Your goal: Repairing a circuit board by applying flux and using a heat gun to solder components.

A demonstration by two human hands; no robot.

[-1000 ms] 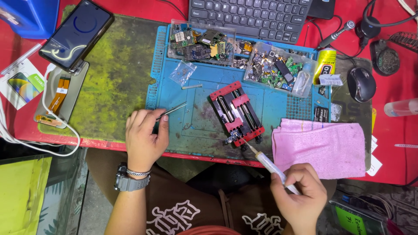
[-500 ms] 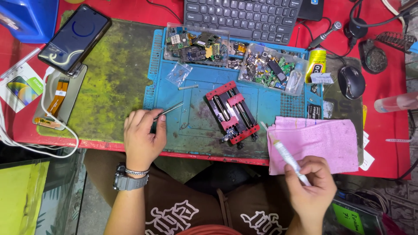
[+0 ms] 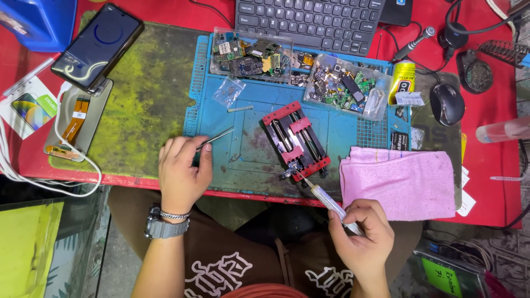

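Right hand closed around a syringe, tip at the near end of the red clamp fixture on the blue mat. Left hand pinches tweezers, resting left of the fixture. Risk: the syringe is held far back from its tip, so a tremor could smear paste off-target or nudge the small board clamped there.

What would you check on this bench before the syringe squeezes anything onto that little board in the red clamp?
1. Syringe held firmly in the right hand: ok.
2. Syringe tip at the small board at the red clamp's lower end: ok.
3. Board gripped tightly by the clamp: cannot tell.
4. Tweezers ready in the left hand: ok.
5. Pink cloth within reach beside the clamp: ok.
6. Syringe contents left: cannot tell.
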